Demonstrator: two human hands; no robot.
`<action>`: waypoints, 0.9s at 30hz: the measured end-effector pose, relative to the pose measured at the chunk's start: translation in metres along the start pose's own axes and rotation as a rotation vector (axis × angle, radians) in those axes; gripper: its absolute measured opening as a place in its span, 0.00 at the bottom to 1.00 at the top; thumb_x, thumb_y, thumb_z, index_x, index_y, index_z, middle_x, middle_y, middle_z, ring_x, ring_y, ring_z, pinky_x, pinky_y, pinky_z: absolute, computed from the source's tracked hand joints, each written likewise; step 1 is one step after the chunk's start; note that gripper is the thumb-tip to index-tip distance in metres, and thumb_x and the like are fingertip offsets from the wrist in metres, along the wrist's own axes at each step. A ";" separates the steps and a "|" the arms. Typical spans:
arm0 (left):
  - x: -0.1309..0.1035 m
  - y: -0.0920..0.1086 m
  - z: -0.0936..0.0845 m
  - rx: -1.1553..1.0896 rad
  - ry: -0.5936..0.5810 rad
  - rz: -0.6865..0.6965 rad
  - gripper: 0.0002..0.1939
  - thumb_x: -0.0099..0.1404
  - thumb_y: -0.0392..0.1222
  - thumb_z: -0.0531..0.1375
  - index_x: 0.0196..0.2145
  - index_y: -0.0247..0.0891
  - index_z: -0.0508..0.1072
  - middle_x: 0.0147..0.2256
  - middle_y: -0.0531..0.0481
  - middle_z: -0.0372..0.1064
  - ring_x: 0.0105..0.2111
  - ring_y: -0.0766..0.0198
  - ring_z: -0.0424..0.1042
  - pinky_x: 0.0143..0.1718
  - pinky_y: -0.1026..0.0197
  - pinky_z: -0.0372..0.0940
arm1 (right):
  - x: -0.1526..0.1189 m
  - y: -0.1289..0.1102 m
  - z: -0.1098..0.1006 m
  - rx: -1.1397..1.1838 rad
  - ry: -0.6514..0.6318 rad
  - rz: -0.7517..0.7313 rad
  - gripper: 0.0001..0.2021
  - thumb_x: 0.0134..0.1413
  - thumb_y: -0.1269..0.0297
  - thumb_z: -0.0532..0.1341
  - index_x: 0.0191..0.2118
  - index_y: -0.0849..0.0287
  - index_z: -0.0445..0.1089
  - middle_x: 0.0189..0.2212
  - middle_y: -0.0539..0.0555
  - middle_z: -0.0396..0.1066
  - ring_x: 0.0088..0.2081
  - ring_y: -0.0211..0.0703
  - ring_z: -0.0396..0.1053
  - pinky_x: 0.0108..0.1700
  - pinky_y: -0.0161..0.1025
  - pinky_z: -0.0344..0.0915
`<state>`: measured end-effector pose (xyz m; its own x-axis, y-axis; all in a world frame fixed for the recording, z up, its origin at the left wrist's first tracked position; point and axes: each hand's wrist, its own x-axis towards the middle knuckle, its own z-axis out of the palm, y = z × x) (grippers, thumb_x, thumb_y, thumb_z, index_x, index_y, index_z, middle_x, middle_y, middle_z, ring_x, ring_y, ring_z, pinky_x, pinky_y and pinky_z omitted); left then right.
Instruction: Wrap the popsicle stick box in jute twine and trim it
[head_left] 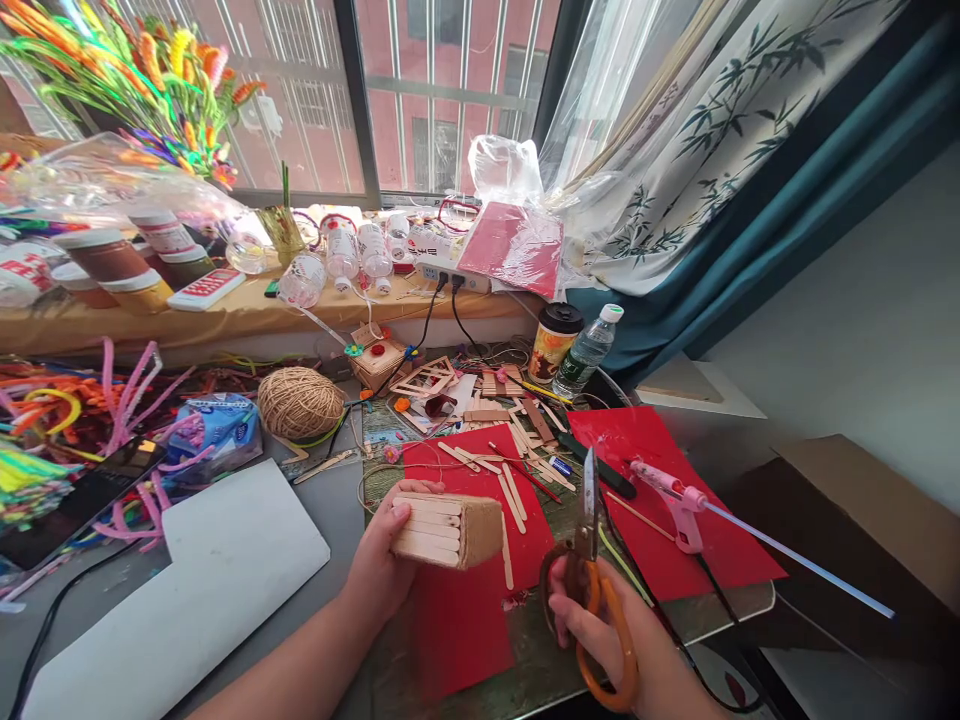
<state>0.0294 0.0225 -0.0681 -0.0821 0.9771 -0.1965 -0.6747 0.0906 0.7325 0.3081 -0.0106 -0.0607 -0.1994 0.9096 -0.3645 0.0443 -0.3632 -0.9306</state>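
Note:
In my left hand (pixel 386 545) is a small box made of craft sticks (pixel 431 530), with a brown, cardboard-like face turned to the right. My fingers wrap round its left side, above a red sheet (pixel 469 620). My right hand (pixel 589 620) grips a pair of scissors (pixel 589 520) by the orange handles, blades together and pointing up. A gap separates the scissors from the box. Loose craft sticks (pixel 514 497) lie on the red sheet just beyond the box. To the right, a pink glue gun (pixel 686 515) with a long glue stick rests on another red sheet (pixel 630 440).
A twine ball (pixel 300 402), white sheet (pixel 195 580) and pipe cleaners (pixel 135 400) occupy the left. A coffee cup (pixel 555 340) and water bottle (pixel 589 350) stand at the back right. Black cords cross the table. Jars (pixel 112 265) and a power strip (pixel 450 272) line the sill.

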 end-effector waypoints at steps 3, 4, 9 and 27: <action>-0.002 0.001 0.000 0.085 0.090 0.099 0.17 0.59 0.50 0.72 0.42 0.40 0.78 0.47 0.47 0.77 0.50 0.51 0.73 0.51 0.59 0.66 | -0.006 0.021 0.007 -0.035 -0.052 -0.022 0.34 0.51 0.27 0.67 0.47 0.52 0.65 0.35 0.51 0.68 0.28 0.39 0.65 0.32 0.39 0.67; -0.003 0.001 0.001 0.102 0.116 0.120 0.17 0.59 0.50 0.72 0.41 0.41 0.78 0.47 0.47 0.77 0.51 0.51 0.73 0.51 0.59 0.66 | -0.009 0.025 0.011 -0.050 -0.098 -0.051 0.35 0.50 0.25 0.65 0.48 0.51 0.65 0.37 0.52 0.69 0.30 0.40 0.67 0.34 0.39 0.67; -0.005 0.002 0.000 0.159 0.173 0.187 0.15 0.61 0.49 0.69 0.43 0.43 0.78 0.50 0.47 0.76 0.56 0.49 0.69 0.51 0.59 0.66 | -0.019 0.015 0.032 -0.233 -0.326 -0.202 0.47 0.40 0.22 0.69 0.56 0.53 0.62 0.47 0.59 0.72 0.48 0.54 0.73 0.53 0.47 0.72; -0.012 0.001 0.009 0.202 0.167 0.382 0.15 0.60 0.51 0.69 0.42 0.44 0.77 0.50 0.48 0.73 0.62 0.46 0.65 0.61 0.53 0.63 | -0.015 0.021 0.041 -0.412 -0.092 -0.190 0.25 0.48 0.48 0.74 0.47 0.53 0.67 0.33 0.50 0.74 0.32 0.45 0.71 0.37 0.37 0.69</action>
<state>0.0361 0.0128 -0.0591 -0.4257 0.9046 0.0222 -0.4178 -0.2183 0.8819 0.2716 -0.0399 -0.0736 -0.3273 0.9237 -0.1990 0.3804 -0.0640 -0.9226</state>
